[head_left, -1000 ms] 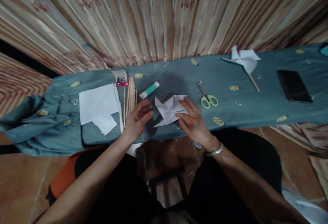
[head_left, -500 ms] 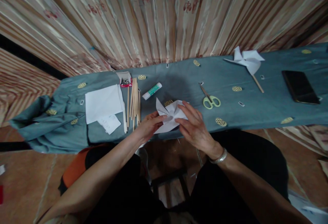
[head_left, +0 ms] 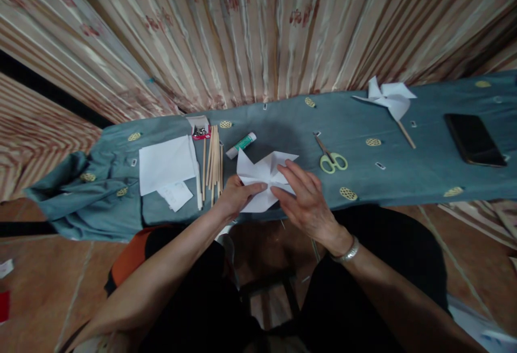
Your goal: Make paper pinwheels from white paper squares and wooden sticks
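Observation:
A white paper pinwheel (head_left: 260, 173), cut and partly folded, is held above the near edge of the cloth in front of me. My left hand (head_left: 238, 194) grips its left side, with the thumb pressed on top close to the centre and the other fingers underneath. On the right side, my right hand (head_left: 302, 191) has its fingers bent against the paper's flaps, and the thumb is partly hidden. The upper left flap rises in a point, opened outward. Just beyond the paper lies a glue stick (head_left: 241, 145). Green-handled scissors (head_left: 332, 160) rest to the right of my hands.
Wooden sticks (head_left: 212, 159), a small box of metal pins (head_left: 199, 128), a white pen (head_left: 198, 186) and white paper sheets (head_left: 166, 164) lie left. A pinwheel on a stick (head_left: 391, 100) and a black phone-like device (head_left: 474, 139) lie right on the blue-green cloth (head_left: 283, 127).
The left flap, curled inward before, now spreads open to the left. My left thumb has slid slightly toward the centre. The view has shifted a little.

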A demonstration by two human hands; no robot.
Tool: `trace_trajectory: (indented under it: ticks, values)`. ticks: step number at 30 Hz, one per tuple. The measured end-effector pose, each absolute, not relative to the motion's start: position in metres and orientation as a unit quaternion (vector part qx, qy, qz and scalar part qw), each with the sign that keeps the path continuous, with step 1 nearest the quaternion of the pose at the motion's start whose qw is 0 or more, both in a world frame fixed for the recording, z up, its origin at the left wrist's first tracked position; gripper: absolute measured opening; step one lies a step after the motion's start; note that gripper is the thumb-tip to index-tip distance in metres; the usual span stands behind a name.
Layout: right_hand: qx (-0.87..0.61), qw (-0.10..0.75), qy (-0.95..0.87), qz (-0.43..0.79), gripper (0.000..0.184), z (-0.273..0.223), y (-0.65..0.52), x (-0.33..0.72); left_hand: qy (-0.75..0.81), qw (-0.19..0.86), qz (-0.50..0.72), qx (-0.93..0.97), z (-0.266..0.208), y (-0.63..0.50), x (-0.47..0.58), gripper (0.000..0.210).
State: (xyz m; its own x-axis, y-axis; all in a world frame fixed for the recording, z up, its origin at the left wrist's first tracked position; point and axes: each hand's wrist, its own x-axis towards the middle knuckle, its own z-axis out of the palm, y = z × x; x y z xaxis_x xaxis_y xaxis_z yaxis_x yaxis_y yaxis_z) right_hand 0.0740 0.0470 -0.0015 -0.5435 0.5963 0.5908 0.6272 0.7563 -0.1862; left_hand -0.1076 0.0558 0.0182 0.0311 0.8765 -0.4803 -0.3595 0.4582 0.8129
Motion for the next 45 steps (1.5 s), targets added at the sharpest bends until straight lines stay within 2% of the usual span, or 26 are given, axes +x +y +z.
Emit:
trace_trajectory:
  ticks: [10, 18, 31, 37, 41, 45]
  values:
    - [-0.369, 0.323, -0.871, 0.031, 0.032, -0.002, 0.047, 0.072, 0.525, 0.651, 0.471, 0.281, 0.023, 0.054, -0.111, 0.035]
    - [-0.365, 0.315, -0.876, 0.008, 0.028, -0.001, 0.047, 0.070, 0.502, 0.635, 0.506, 0.297, 0.019, 0.054, -0.111, 0.042]
    - [-0.361, 0.320, -0.876, 0.008, 0.031, 0.000, 0.049, 0.069, 0.517, 0.604, 0.503, 0.338, 0.011, 0.055, -0.117, 0.037]
    - [-0.369, 0.308, -0.876, 0.031, 0.042, -0.001, 0.046, 0.068, 0.528, 0.598, 0.510, 0.322, 0.015, 0.055, -0.117, 0.038]
    - [-0.388, 0.350, -0.851, 0.041, 0.044, 0.008, 0.045, 0.069, 0.552, 0.574, 0.520, 0.311, 0.018, 0.059, -0.123, 0.037]
    - [-0.431, 0.429, -0.787, 0.104, 0.030, 0.017, 0.051, 0.071, 0.539, 0.564, 0.548, 0.302, 0.022, 0.065, -0.127, 0.033]
